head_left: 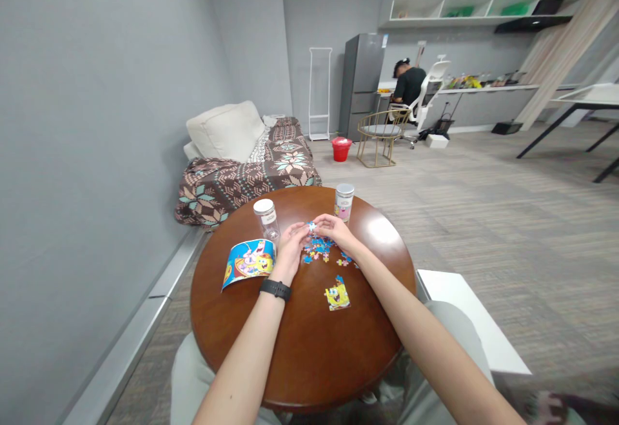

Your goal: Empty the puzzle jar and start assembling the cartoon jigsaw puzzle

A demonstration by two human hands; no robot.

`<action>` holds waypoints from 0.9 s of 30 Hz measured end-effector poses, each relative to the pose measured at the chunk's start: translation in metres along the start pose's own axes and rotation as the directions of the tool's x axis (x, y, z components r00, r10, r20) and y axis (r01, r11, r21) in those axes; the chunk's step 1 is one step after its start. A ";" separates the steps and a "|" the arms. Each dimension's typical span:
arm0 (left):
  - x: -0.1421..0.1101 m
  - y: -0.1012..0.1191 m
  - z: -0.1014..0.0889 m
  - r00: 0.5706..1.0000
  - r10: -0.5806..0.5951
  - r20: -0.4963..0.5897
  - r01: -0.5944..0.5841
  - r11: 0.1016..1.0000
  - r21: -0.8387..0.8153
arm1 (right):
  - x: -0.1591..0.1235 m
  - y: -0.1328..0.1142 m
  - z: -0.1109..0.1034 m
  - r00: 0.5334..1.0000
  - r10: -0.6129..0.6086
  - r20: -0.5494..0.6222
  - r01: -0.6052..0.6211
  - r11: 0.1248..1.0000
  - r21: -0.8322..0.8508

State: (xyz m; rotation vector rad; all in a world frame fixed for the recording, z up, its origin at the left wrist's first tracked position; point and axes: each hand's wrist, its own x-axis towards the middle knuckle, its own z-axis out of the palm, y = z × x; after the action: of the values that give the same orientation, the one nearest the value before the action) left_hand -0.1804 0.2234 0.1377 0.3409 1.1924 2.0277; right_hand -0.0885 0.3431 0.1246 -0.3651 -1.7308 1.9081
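Above the middle of the round table, my left hand (292, 246) and my right hand (337, 231) meet with their fingertips pinched on a small blue-and-white jigsaw puzzle piece (311, 226). It may be more than one piece; the fingers partly cover it. A pile of loose puzzle pieces (316, 249) lies just below the hands, several of them blue, pink or yellow. Nearer to me rests a joined yellow cartoon-face section (337, 296). Left of my left hand, a curled picture sheet (249, 260) shows cartoon figures. My left wrist wears a black watch (275, 289).
On the brown table (300, 354) stand a clear jar with a white lid (267, 220) and a silver-lidded jar (343, 202). Beyond are a covered sofa (251, 167), a red bucket (341, 149) and a seated person (410, 84). A white bench (464, 302) is at right.
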 end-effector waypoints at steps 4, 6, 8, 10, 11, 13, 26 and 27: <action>-0.001 0.000 0.000 1.000 0.024 -0.013 -0.023 0.998 0.051 | -0.003 -0.003 0.002 1.000 0.005 0.000 -0.005 1.000 -0.012; -0.001 -0.001 0.000 0.999 0.030 -0.010 -0.030 0.998 0.062 | -0.005 -0.005 0.003 1.000 0.014 -0.003 -0.014 1.000 -0.013; -0.001 -0.001 0.001 0.999 0.037 -0.004 -0.037 0.998 0.051 | -0.005 -0.006 0.003 1.000 0.019 0.002 -0.019 1.000 -0.017; -0.001 -0.001 0.001 0.999 0.040 -0.002 -0.040 0.999 0.036 | -0.006 -0.007 0.002 1.000 0.017 0.005 -0.017 0.999 -0.029; -0.001 0.000 0.001 0.999 0.039 -0.002 -0.039 0.999 0.032 | -0.006 -0.007 0.002 1.000 0.019 0.006 -0.019 0.999 -0.033; -0.001 -0.001 0.001 0.999 0.040 0.001 -0.040 0.999 0.034 | -0.005 -0.008 0.000 0.999 0.042 0.011 -0.042 0.999 -0.033; -0.007 0.001 0.010 0.953 0.294 0.068 -0.273 0.745 0.609 | -0.001 -0.005 -0.006 0.996 0.089 0.016 -0.086 0.983 -0.160; -0.007 0.003 0.010 0.951 0.302 0.062 -0.272 0.728 0.629 | 0.000 -0.004 -0.006 0.998 0.059 -0.005 -0.059 0.981 -0.183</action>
State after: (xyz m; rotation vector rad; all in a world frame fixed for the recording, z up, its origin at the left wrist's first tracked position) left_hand -0.1712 0.2238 0.1467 0.8611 1.9475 1.8191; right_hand -0.0840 0.3485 0.1279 -0.4888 -1.9215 1.7938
